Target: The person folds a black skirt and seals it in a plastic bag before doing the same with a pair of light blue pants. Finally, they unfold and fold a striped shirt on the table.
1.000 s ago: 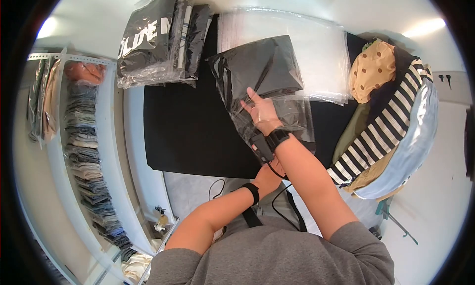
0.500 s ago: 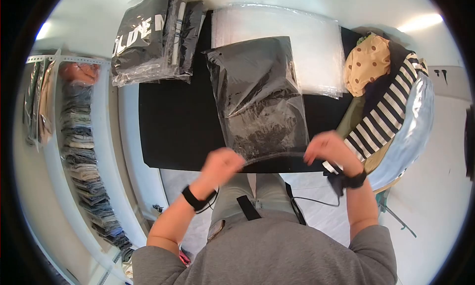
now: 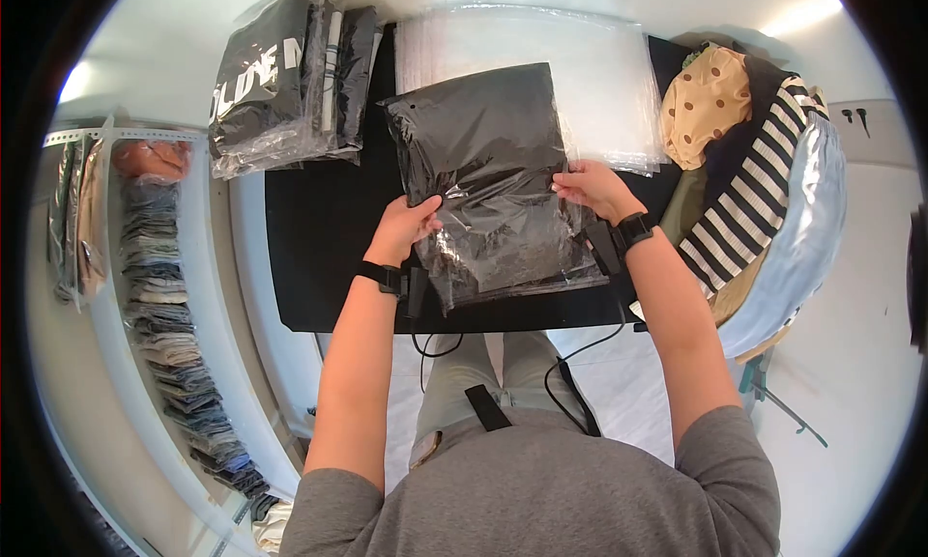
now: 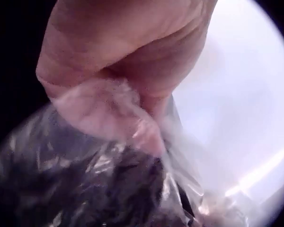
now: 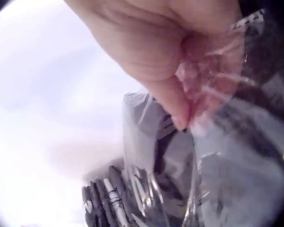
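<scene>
A clear plastic bag with a folded dark garment [image 3: 483,132] inside is held between both hands over the black table. My left hand [image 3: 401,227] pinches the bag's left edge about midway down, thumb on top. On the opposite edge, my right hand [image 3: 594,190] pinches the film between thumb and fingers. The left wrist view shows crumpled clear film [image 4: 118,161] gathered at the fingertips. In the right wrist view the thumb presses the film [image 5: 217,137] against the fingers. The bag's lower end hangs toward the table's front edge.
A stack of flat clear bags [image 3: 609,93] lies behind the held bag. Packed dark garments [image 3: 256,103] stand at the back left. On the right are a polka-dot cloth [image 3: 710,103], a striped garment [image 3: 749,190] and blue denim [image 3: 807,238]. Shelves of folded clothes [image 3: 155,286] run along the left.
The right hand lay on the bag, then both hands were at its near end. Now both have moved up its sides and grip opposite edges.
</scene>
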### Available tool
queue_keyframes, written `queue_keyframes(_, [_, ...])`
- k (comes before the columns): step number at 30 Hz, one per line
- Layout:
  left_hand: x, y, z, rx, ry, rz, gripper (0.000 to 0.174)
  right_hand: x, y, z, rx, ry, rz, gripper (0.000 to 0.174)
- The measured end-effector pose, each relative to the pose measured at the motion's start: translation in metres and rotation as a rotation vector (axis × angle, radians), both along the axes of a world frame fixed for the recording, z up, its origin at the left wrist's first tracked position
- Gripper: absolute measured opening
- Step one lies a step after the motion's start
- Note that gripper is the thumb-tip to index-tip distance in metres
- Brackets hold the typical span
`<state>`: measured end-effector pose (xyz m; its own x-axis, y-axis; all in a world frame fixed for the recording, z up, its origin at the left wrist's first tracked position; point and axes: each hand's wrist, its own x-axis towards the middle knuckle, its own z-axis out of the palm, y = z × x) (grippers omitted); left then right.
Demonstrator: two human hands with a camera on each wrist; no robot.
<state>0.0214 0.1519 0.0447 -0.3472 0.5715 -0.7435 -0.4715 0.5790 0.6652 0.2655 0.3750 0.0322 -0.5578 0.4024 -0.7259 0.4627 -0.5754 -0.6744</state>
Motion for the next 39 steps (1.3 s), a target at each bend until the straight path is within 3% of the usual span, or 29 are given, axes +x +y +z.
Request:
queue_keyframes(3, [-0.008, -0.009, -0.005, 0.133, -0.088, 0.029, 0.019, 0.011, -0.012, 0.009, -0.026, 0.132, 0.009, 0.02])
queue_keyframes(7, [-0.006, -0.029, 0.004, 0.037, -0.051, -0.102, 0.018, 0.033, -0.041, 0.016, -0.038, 0.15, -0.051, 0.032])
queue_keyframes(10, [-0.006, -0.057, 0.006, -0.078, -0.023, -0.211, 0.019, 0.059, -0.068, 0.015, -0.099, 0.051, -0.111, 0.03])
queue_keyframes(12, [-0.008, -0.09, -0.007, -0.022, -0.045, -0.196, 0.024, 0.085, -0.081, 0.013, -0.127, 0.019, -0.105, 0.027])
queue_keyframes(14, [-0.003, -0.11, -0.003, 0.016, 0.576, -0.113, 0.027, 0.11, -0.088, 0.001, 0.118, -0.146, -0.092, 0.025])
queue_keyframes(15, [-0.001, -0.115, -0.002, 0.008, 0.574, -0.12, 0.027, 0.118, -0.098, -0.008, 0.555, -0.229, -0.052, 0.026])
queue_keyframes(16, [0.002, -0.117, 0.002, 0.096, 0.89, -0.292, 0.033, 0.118, -0.104, -0.003, 0.982, -0.258, 0.012, 0.039])
queue_keyframes(18, [0.008, -0.116, 0.006, 0.305, 1.513, -0.642, 0.05, 0.101, -0.106, 0.023, 1.475, -0.199, 0.2, 0.05])
queue_keyframes(21, [0.007, -0.107, 0.0, 0.415, 1.522, -0.795, 0.051, 0.092, -0.099, 0.013, 1.619, -0.052, 0.546, 0.052])
queue_keyframes(22, [0.006, -0.101, 0.0, 0.493, 1.566, -0.902, 0.048, 0.089, -0.096, 0.012, 1.619, -0.055, 0.546, 0.052])
queue_keyframes(24, [0.005, -0.093, 0.001, 0.54, 1.56, -0.92, 0.043, 0.085, -0.092, 0.011, 1.765, -0.03, 0.795, 0.048])
queue_keyframes(30, [-0.002, -0.09, 0.006, 0.564, 1.459, -0.99, 0.032, 0.08, -0.084, 0.018, 1.547, 0.03, 0.767, 0.035])
queue_keyframes(33, [-0.003, -0.101, 0.011, 0.564, 1.24, -0.961, 0.031, 0.089, -0.087, 0.024, 1.215, 0.108, 0.624, 0.021])
queue_keyframes(36, [0.01, -0.113, 0.019, 0.453, 0.872, -0.744, 0.018, 0.1, -0.103, 0.025, 1.059, 0.089, 0.611, 0.017])
queue_keyframes(38, [0.017, -0.119, 0.011, 0.401, 0.796, -0.656, 0.015, 0.104, -0.116, 0.017, 1.02, 0.059, 0.535, 0.015])
queue_keyframes(39, [0.02, -0.122, 0.007, 0.376, 0.747, -0.576, 0.015, 0.105, -0.12, 0.013, 0.904, 0.067, 0.401, 0.016])
